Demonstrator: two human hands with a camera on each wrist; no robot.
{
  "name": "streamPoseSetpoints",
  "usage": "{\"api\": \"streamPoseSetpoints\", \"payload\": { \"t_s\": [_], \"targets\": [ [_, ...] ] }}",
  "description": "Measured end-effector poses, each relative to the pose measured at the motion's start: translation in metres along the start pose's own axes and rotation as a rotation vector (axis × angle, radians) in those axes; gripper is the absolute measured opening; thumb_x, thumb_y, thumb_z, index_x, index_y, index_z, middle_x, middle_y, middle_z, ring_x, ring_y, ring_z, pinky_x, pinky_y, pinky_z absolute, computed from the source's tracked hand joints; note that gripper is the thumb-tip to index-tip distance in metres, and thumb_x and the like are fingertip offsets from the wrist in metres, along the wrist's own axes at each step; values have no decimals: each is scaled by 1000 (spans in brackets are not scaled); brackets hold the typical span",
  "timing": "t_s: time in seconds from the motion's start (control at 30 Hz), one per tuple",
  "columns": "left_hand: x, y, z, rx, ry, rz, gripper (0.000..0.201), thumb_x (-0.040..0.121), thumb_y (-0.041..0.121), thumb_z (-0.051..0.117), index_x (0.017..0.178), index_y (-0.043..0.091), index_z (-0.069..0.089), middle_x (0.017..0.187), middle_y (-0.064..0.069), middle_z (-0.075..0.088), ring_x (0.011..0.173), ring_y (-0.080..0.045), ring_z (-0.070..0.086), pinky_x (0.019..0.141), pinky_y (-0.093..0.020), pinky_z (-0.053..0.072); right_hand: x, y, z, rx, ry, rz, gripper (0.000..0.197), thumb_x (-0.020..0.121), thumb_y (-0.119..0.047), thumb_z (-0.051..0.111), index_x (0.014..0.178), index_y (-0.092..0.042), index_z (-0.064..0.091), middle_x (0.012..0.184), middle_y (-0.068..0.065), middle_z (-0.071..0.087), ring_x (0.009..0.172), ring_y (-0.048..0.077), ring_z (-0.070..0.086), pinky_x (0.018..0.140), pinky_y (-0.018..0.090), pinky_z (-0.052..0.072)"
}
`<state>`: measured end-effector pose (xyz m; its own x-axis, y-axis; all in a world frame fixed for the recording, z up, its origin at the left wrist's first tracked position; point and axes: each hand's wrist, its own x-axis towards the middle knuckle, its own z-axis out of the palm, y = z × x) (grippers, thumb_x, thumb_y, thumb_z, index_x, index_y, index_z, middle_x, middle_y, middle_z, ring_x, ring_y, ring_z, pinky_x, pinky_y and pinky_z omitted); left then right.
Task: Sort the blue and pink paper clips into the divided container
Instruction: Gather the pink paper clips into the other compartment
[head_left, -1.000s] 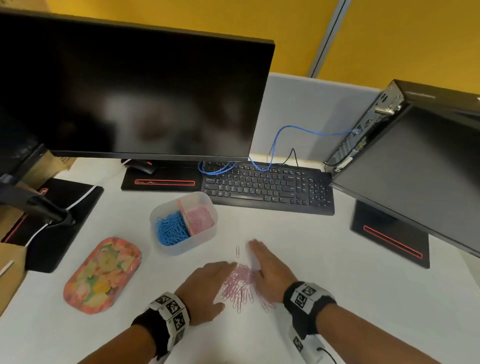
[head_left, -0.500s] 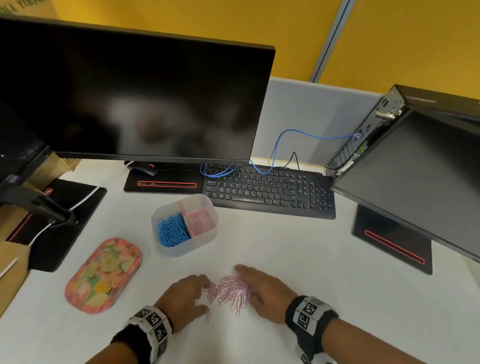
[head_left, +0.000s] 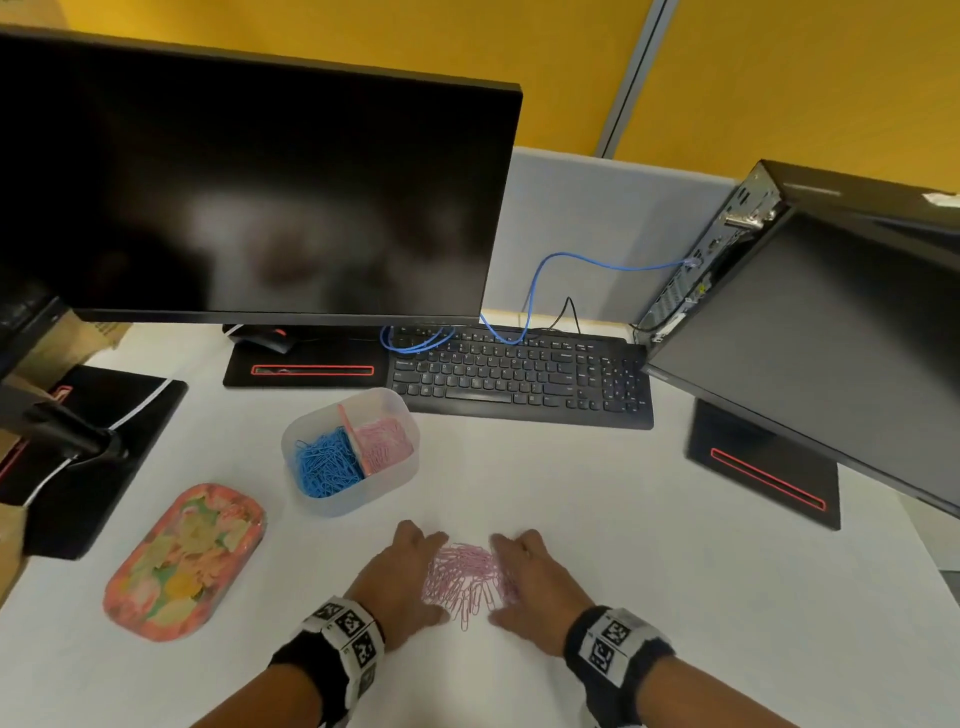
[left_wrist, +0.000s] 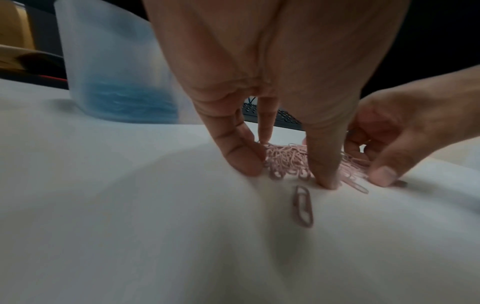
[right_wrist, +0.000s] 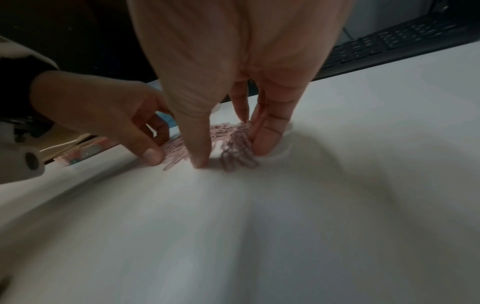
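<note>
Near front edge of desk, we cup pink paper clips (head_left: 467, 577) between left hand (head_left: 400, 584) and right hand (head_left: 537, 590), fingertips on desk, nothing lifted. Clips light, slippery, tangle-prone: we scoop under pile's sides. Divided container (head_left: 343, 499) sits toward back edge.

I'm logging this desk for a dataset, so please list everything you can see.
divided container: one, translucent, behind the hands.
blue paper clips: many, blue, container's left compartment.
pink paper clips: many, pink, container's right compartment.
loose paper clips: a pile, pink, on the table between the hands.
stray clip: one, pink, just nearer the person than the pile.
tray: one, floral pink, left of the hands.
keyboard: one, black, behind the container.
monitors: two, black, back left and right.
cable: one, blue, above the keyboard.
table: one, white.
left hand: fingertips at the pile's left edge.
right hand: fingertips at the pile's right edge.
</note>
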<state>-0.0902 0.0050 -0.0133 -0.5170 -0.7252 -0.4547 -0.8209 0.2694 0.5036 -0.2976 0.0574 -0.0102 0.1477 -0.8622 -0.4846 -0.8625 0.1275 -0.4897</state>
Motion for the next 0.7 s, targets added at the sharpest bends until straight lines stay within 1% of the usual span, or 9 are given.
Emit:
{"api": "streamPoseSetpoints", "payload": {
  "t_s": [0.07, 0.13, 0.2, 0.27, 0.3, 0.37, 0.47, 0.57, 0.7],
  "targets": [
    [6, 3, 0, -15, 32, -13, 70, 79, 38, 69, 140, 24, 37, 128, 0, 37, 106, -20, 58, 93, -27, 47, 13, -9, 2, 15, 18, -19, 73, 80, -31, 69, 142, -25, 32, 127, -3, 34, 104, 18, 55, 93, 26, 46],
    [10, 7, -1, -10, 63, -25, 52, 83, 33, 64, 132, 24, 49, 122, -1, 46, 104, -20, 59, 90, -29, 47, 23, -15, 2, 33, 42, -44, 56, 82, -30, 65, 134, -27, 44, 119, -4, 42, 101, 16, 57, 91, 25, 46],
    [14, 9, -2, 17, 102, -21, 37, 86, 31, 60, 122, 22, 58, 114, -1, 53, 102, -20, 58, 86, -28, 46, 29, -19, 1, 23, 74, -66, 31, 85, -29, 59, 116, -29, 55, 102, -5, 48, 90, 14, 56, 84, 25, 47],
    [15, 9, -2, 33, 139, -19, 27, 88, 31, 56, 112, 22, 63, 106, -1, 57, 99, -20, 59, 81, -26, 45, 31, -23, -1, 15, 107, -65, 12, 88, -25, 54, 98, -27, 60, 90, -5, 50, 83, 14, 53, 77, 26, 47],
    [15, 9, -3, 36, 158, -21, 24, 89, 30, 54, 108, 21, 64, 103, -1, 59, 97, -19, 59, 80, -26, 44, 32, -25, -3, 7, 118, -60, 9, 89, -23, 53, 92, -25, 61, 87, -4, 52, 81, 14, 53, 75, 25, 46],
    [16, 6, -3, 30, 187, -39, 23, 89, 24, 50, 106, 21, 65, 103, -1, 62, 98, -20, 59, 80, -27, 44, 33, -26, -6, 0, 131, -46, 13, 89, -20, 51, 82, -22, 61, 80, -3, 53, 76, 14, 53, 71, 25, 46],
    [15, 4, -6, -6, 202, -65, 26, 88, 23, 51, 110, 23, 65, 107, 0, 64, 100, -18, 58, 84, -26, 44, 32, -26, -10, 32, 147, -11, 22, 88, -14, 50, 67, -19, 56, 66, -7, 51, 60, 7, 47, 63, 23, 43],
    [13, 4, -11, -57, 221, -74, 20, 87, 22, 52, 100, 22, 67, 101, 0, 67, 95, -18, 59, 79, -25, 44, 32, -23, -11, 118, 143, 27, 23, 87, -14, 52, 66, -15, 61, 65, -3, 57, 57, 4, 46, 58, 15, 40],
    [6, 10, -24, -130, 278, -42, 17, 86, 22, 55, 95, 19, 69, 95, 2, 70, 90, -16, 61, 79, -25, 47, 27, -17, -14, 354, 167, 93, 23, 86, -13, 60, 68, -26, 66, 64, -7, 61, 57, 2, 53, 56, 10, 42]
  ]
}}
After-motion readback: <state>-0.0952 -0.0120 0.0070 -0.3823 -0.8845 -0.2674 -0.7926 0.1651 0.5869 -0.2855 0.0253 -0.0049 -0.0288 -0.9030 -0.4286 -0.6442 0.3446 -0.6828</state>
